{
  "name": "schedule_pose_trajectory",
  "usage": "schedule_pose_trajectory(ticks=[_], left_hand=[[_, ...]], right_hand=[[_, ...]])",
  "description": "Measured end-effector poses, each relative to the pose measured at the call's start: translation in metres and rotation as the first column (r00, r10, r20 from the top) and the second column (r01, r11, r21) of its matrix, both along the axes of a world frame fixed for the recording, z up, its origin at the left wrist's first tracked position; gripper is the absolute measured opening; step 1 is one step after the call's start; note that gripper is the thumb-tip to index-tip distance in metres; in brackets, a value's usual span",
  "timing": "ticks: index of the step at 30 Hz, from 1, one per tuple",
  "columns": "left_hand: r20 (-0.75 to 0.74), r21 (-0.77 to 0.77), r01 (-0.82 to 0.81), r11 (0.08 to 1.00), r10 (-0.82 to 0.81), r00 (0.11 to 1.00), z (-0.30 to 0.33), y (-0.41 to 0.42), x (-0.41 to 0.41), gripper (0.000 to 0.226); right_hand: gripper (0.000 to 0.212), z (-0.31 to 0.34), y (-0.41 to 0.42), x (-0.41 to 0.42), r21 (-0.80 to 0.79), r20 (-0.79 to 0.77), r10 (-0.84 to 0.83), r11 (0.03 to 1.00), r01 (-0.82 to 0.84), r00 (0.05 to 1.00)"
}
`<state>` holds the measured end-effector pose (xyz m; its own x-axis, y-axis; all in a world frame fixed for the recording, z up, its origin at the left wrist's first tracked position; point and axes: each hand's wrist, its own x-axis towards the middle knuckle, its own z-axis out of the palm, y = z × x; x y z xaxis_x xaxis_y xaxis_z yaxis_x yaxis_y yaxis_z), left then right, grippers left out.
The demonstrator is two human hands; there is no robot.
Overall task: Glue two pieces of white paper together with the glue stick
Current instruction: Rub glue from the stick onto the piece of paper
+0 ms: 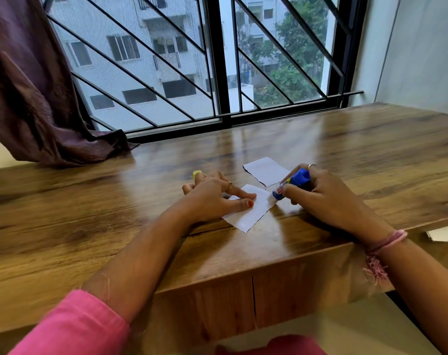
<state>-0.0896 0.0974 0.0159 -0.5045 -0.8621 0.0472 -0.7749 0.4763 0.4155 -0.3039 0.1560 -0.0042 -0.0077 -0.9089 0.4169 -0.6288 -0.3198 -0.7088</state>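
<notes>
Two torn white paper pieces lie on the wooden table (371,155). The near paper (253,213) is pinned flat by the thumb and a finger of my left hand (212,198). That hand's outer fingers also hold a small yellow cap (197,173). The far paper (265,170) lies loose just behind, partly covered by the glue stick. My right hand (323,198) grips the blue glue stick (292,184), tilted down to the left. Its white tip touches the near paper's torn right edge.
A barred window (217,73) runs along the table's far edge, with a purple curtain (38,103) draped onto the far left corner. More white paper (444,235) lies at the right edge. The table's front edge is just below my wrists.
</notes>
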Motion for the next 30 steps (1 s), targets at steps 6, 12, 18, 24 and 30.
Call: schedule_pose_trajectory(ticks=[6,12,18,24,30], left_hand=[[0.012,-0.006,-0.005,1.0,0.005,1.0,-0.0012,-0.002,0.0007,0.015],[0.013,0.004,-0.003,1.0,0.003,1.0,-0.0014,-0.0028,0.0009,0.012],[0.012,0.004,0.003,1.0,-0.003,1.0,-0.0006,-0.0015,0.0005,0.007],[0.023,-0.01,-0.007,1.0,0.007,1.0,-0.0012,-0.0024,0.0001,0.013],[0.012,-0.004,-0.015,1.0,0.015,1.0,-0.0018,-0.0035,-0.0004,0.021]], right_hand=[[0.023,0.0001,-0.0017,-0.0003,-0.01,0.025,-0.027,1.0,0.027,0.999],[0.02,-0.0012,-0.0005,0.0005,-0.033,-0.032,-0.025,0.999,0.024,0.999],[0.023,-0.0007,0.0022,0.0031,-0.04,-0.101,0.026,0.999,-0.03,0.995],[0.025,-0.0014,0.0014,0.0031,-0.049,-0.124,0.011,0.999,-0.017,0.992],[0.025,-0.0005,0.0028,0.0046,-0.075,-0.119,0.009,0.997,-0.018,0.993]])
